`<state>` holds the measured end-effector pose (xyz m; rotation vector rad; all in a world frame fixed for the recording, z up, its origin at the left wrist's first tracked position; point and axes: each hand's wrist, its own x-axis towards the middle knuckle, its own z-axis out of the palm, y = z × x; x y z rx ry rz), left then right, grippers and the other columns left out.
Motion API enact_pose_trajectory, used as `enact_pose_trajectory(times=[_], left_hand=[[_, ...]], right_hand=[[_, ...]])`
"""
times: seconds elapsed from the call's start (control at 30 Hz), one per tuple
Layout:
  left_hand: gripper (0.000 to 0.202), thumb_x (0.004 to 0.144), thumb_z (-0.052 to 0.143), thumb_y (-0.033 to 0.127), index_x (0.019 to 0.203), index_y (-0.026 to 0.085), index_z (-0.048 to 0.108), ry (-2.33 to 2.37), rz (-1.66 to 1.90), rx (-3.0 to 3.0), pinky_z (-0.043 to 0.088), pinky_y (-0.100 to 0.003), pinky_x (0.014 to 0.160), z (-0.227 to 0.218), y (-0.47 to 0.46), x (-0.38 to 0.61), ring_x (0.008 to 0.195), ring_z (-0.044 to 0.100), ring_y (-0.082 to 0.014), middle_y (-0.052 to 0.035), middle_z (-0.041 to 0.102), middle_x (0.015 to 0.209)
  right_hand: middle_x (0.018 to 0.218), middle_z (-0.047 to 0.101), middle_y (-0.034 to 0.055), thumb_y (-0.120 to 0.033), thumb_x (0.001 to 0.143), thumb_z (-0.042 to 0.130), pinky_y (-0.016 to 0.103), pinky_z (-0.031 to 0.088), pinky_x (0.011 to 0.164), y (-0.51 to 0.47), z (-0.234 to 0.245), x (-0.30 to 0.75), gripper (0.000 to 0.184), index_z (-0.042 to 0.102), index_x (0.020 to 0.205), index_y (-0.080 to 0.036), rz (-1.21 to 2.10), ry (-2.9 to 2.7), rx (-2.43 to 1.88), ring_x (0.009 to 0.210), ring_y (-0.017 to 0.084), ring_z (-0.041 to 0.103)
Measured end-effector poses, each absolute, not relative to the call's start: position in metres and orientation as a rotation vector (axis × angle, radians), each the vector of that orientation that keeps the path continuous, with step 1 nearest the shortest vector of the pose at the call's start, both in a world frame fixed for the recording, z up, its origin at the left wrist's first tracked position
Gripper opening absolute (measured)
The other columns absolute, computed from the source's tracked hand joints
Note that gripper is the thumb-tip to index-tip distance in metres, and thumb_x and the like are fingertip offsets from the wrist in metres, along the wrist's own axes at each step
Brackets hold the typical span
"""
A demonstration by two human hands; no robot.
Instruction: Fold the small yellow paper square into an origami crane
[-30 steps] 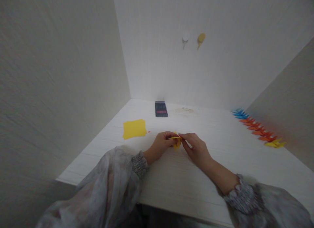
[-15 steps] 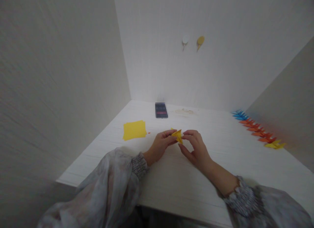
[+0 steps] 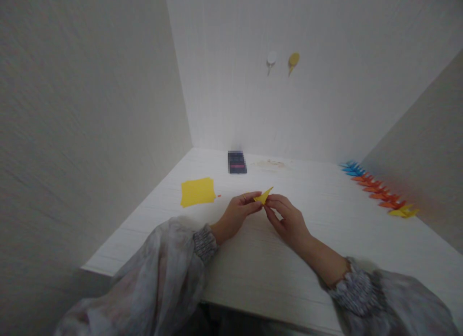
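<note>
Between my two hands is a small folded piece of yellow origami paper (image 3: 264, 196), one sharp point rising up to the right. My left hand (image 3: 238, 213) pinches its left side between thumb and fingers; a ring shows on one finger. On its right side, the fingertips and thumb of my right hand (image 3: 288, 220) close on the lower corner. Fingers cover part of the folds. To the left of my left hand lies a stack of yellow paper sheets (image 3: 197, 191), with a tiny orange scrap (image 3: 219, 196) beside it.
A row of folded paper cranes runs along the right side: blue ones (image 3: 352, 168), orange-red ones (image 3: 378, 190) and a yellow one (image 3: 404, 211). At the back stands a dark, pixelated object (image 3: 237, 162). Walls enclose the white table (image 3: 253, 273); a white hook (image 3: 271, 59) and a yellow hook (image 3: 293, 60) hang behind.
The yellow paper has turned in my hands, so its point now sticks up to the right. My right fingers have closed in on it; my left hand stays almost in place.
</note>
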<state>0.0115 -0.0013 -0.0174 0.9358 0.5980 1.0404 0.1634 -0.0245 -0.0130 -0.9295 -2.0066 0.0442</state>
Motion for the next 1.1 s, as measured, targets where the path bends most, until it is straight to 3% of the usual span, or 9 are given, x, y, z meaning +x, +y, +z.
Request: enact_pose_trajectory(times=[0.23,0.43,0.6,1.1], left_hand=[[0.041,0.064,0.063,0.023,0.104,0.015,0.057,0.619,1.047,1.102,0.03,-0.037,0.093,-0.017,-0.002,0.012,0.095,0.052,-0.0176,-0.0062,0.061,0.1],[0.041,0.065,0.061,0.024,0.105,0.017,0.056,0.693,1.047,1.219,0.028,-0.038,0.096,-0.012,-0.004,0.012,0.101,0.05,-0.0185,-0.0045,0.058,0.107],[0.038,0.065,0.061,0.025,0.102,0.017,0.058,0.69,1.054,1.191,0.033,-0.037,0.093,-0.012,-0.004,0.013,0.1,0.051,-0.019,-0.005,0.059,0.105],[0.033,0.068,0.058,0.024,0.1,0.016,0.06,0.687,1.063,1.184,0.036,-0.037,0.092,-0.011,-0.006,0.013,0.097,0.052,-0.0191,-0.0056,0.06,0.105]], right_hand=[[0.095,0.053,0.0076,-0.015,0.076,0.049,0.038,0.044,0.078,-0.028,-0.006,0.159,0.019,0.051,0.094,-0.021,0.149,-1.993,-0.973,0.092,0.019,0.05],[0.087,0.056,0.0066,-0.016,0.078,0.046,0.039,0.042,0.077,-0.03,-0.003,0.157,0.01,0.053,0.084,-0.02,0.123,-1.94,-1.042,0.085,0.019,0.051],[0.079,0.057,0.0052,-0.016,0.077,0.046,0.038,0.042,0.071,-0.029,-0.006,0.158,0.009,0.051,0.083,-0.021,0.043,-1.884,-1.091,0.076,0.019,0.051],[0.088,0.05,0.0079,-0.017,0.077,0.047,0.037,0.043,0.074,-0.031,-0.002,0.155,0.02,0.048,0.096,-0.019,0.172,-1.798,-1.08,0.084,0.02,0.049]])
